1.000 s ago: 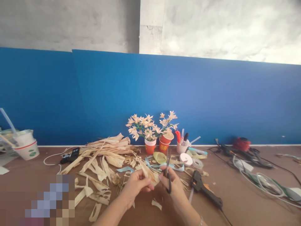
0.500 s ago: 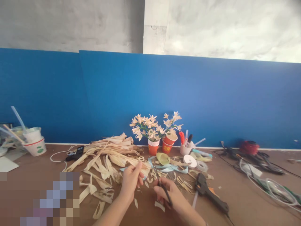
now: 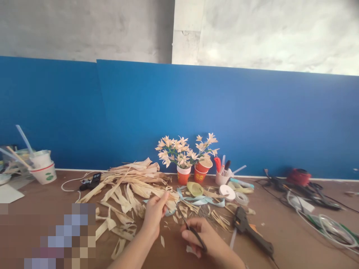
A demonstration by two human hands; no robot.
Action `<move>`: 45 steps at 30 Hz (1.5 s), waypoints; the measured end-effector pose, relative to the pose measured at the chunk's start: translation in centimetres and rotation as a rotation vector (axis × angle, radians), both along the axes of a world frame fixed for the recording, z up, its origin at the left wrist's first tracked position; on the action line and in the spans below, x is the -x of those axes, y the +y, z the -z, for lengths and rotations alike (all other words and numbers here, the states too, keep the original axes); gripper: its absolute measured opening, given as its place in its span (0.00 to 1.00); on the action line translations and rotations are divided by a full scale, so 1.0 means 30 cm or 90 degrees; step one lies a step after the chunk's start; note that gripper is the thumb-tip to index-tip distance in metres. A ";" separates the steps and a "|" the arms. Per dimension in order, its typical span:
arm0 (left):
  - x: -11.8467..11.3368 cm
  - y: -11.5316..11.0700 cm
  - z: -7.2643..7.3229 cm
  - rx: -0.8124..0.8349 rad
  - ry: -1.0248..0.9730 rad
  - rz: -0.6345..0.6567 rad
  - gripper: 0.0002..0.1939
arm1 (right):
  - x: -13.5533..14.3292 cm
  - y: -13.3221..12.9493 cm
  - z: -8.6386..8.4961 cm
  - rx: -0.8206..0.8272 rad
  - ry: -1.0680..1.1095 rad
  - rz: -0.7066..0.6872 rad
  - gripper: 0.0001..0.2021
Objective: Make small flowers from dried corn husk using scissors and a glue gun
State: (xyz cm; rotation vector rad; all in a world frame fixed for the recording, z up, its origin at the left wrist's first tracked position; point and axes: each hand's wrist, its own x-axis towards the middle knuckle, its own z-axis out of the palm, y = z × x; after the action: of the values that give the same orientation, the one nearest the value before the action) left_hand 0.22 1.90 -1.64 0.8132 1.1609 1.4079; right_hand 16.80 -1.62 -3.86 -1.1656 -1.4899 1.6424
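Observation:
My right hand (image 3: 203, 235) grips a pair of scissors (image 3: 183, 216) by their dark handles, the blades pointing up and left. My left hand (image 3: 153, 216) is pinched closed just left of the blade tips; what lies between its fingers is too small or hidden to make out. Dried husks (image 3: 140, 183) lie heaped behind and left of it. Small cut leaf-shaped pieces (image 3: 162, 241) are scattered on the table between my hands. A pale scrap (image 3: 190, 249) is partly covered by my right hand.
Pale husk flowers (image 3: 179, 147) stand in a red paper cup (image 3: 183, 175) by the blue partition (image 3: 224, 104). To the right are a tape roll (image 3: 241, 198), a glue gun (image 3: 252, 231) and tangled cables (image 3: 331, 228). A white cup (image 3: 45, 173) holds straws at far left.
The scissors have turned, with their tips lower and further left, near my left hand. My right hand has rotated and now covers more of the pale scrap. My left fingers have drawn together.

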 end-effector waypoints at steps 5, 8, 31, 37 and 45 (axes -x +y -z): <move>0.004 0.005 0.006 -0.015 0.021 0.003 0.24 | -0.003 0.001 0.006 0.000 0.017 -0.009 0.23; 0.007 0.007 0.009 -0.019 0.028 0.008 0.25 | -0.005 -0.001 0.002 0.000 0.021 -0.015 0.22; 0.041 0.005 -0.030 0.021 0.003 0.140 0.21 | -0.026 -0.021 -0.065 -0.009 -0.051 -0.066 0.19; 0.057 0.019 -0.018 0.008 0.045 0.197 0.21 | -0.031 -0.020 -0.071 -0.007 -0.080 -0.076 0.19; 0.073 0.030 -0.002 -0.002 0.085 0.262 0.18 | -0.049 -0.023 -0.080 0.010 -0.146 -0.083 0.11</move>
State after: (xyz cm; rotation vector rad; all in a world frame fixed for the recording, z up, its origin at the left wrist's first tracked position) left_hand -1.98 2.81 -1.58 1.0919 1.0181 1.0276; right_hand 18.28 -2.32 -1.46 -1.3267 -1.7306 1.6517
